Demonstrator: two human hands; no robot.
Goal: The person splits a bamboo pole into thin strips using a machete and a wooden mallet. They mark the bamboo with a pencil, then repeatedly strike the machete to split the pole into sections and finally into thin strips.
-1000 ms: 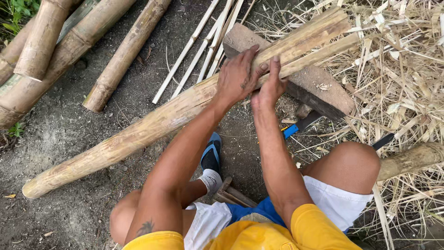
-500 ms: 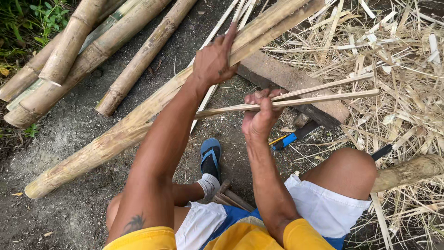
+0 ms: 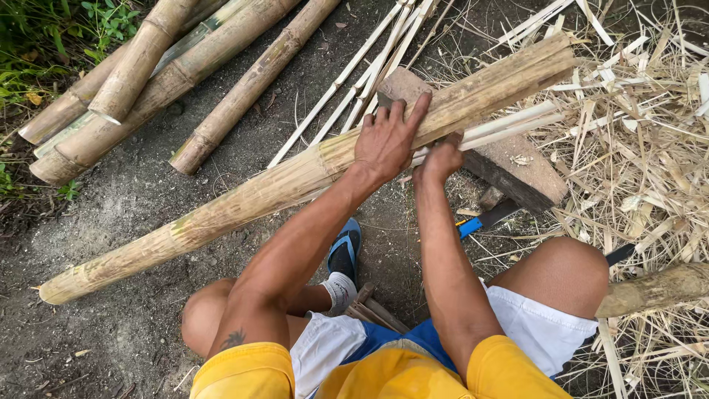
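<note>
Single head-worn view, looking steeply down from close above own arms and knees onto dirt ground (image 3: 133, 214); no second view.

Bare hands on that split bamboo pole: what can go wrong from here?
1. Splinters: the left hand lies flat on the fibrous bamboo pole, and the right hand pinches a split strip.
2. The pole may roll off the wooden block.
3. A blue-handled blade lies near the bare knee.
</note>
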